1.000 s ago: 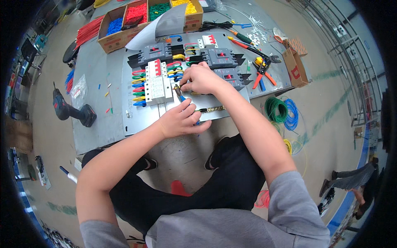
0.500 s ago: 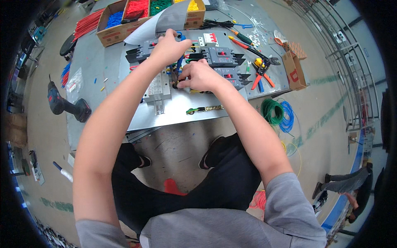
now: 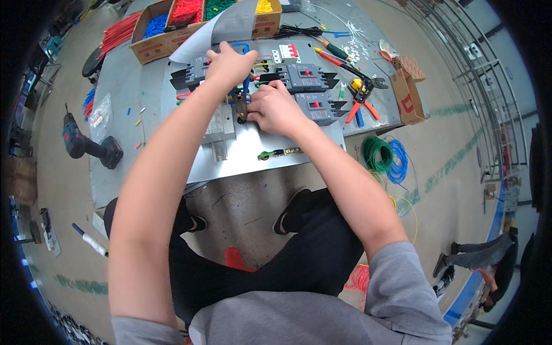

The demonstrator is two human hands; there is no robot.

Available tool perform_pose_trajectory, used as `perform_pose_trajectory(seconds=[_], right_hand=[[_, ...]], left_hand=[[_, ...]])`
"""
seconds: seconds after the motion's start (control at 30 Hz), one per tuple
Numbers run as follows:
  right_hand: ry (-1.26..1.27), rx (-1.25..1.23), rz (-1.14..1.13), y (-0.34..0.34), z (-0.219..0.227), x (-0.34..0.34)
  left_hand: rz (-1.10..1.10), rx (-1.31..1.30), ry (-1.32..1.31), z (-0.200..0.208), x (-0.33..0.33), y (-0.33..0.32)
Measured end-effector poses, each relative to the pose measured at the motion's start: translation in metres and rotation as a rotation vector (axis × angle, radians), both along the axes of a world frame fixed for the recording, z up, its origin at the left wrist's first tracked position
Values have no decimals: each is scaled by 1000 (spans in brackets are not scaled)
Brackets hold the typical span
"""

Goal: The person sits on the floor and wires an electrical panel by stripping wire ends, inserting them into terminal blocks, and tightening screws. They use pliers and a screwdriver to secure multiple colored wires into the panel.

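My left hand (image 3: 232,68) is closed around what look like blue-handled pliers (image 3: 241,108), over a metal mounting plate (image 3: 253,164). The handles run under the palm, and the dark jaws point toward me. My right hand (image 3: 276,109) is closed beside the jaws, its fingertips pinched on something too small to make out. Grey circuit breakers (image 3: 306,76) with red switches sit to the right, another breaker (image 3: 197,73) to the left. A pale terminal block (image 3: 219,123) stands under my left forearm. Blue, yellow and red wires run between them, partly hidden by my hands.
Boxes of coloured caps (image 3: 152,49) stand at the back, a grey sheet (image 3: 227,29) leaning before them. Orange-handled cutters (image 3: 361,103) lie right of the breakers. A cordless drill (image 3: 89,144) rests at the left edge. Wire coils (image 3: 376,154) hang low at the right.
My left hand has shifted slightly left, and the jaws look turned a little. The right hand's fingers are drawn closer together beside them. The whole view has moved slightly.
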State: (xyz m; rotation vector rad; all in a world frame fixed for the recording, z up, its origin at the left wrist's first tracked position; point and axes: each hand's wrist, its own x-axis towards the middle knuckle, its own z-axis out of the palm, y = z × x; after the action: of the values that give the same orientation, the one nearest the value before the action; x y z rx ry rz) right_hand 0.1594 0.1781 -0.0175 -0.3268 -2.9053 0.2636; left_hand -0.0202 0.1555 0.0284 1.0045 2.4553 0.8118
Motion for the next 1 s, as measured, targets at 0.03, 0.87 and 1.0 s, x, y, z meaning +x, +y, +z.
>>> perform_pose_trajectory(seconds=[0.03,0.87,1.0], right_hand=[[7,17,9,0,1,3],[55,-266,-26,5,-12,24],[3,-164,22,2,-11,15]], left_hand=[[20,4,-2,0,4,-1],[-168,399,164,21,77,-66],[114,284,-50,3,44,-43]])
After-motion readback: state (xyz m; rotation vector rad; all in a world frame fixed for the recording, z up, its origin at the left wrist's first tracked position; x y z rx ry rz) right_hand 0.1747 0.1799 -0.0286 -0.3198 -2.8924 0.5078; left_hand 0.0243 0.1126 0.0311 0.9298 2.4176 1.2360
